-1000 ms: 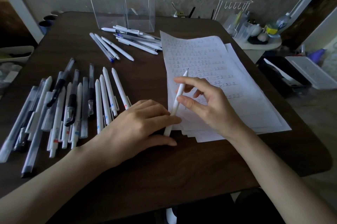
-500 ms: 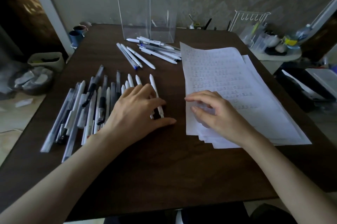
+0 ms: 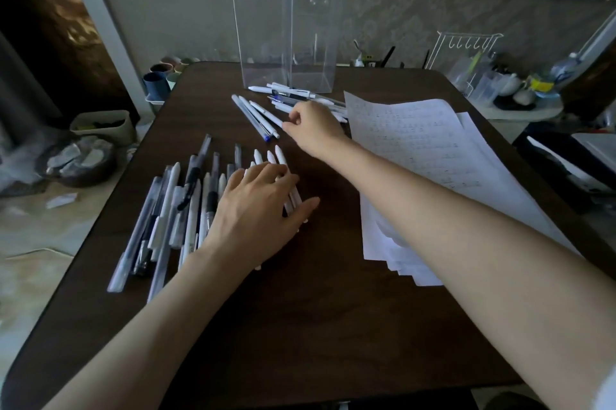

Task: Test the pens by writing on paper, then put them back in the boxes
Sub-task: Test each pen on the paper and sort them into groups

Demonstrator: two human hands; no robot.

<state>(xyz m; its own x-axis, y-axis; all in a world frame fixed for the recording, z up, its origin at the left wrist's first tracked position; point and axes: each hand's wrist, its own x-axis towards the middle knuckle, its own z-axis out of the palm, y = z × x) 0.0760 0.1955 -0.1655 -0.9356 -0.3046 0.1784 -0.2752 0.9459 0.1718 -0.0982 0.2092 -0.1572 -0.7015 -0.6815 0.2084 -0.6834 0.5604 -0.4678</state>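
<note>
Your right hand (image 3: 313,131), curled, grip unconfirmed, sits nearer the twelve-o'clock pens (image 3: 258,116), lying ten-to-four; left hand (image 3: 256,209) flat on near row (image 3: 192,219).

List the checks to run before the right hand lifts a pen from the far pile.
1. The right hand is at the far pile: ok.
2. Its fingers grip a single pen: cannot tell.
3. The left hand rests flat on the near pile: ok.
4. Blank space is left on the paper: ok.
5. The boxes stand upright behind the far pile: ok.
</note>
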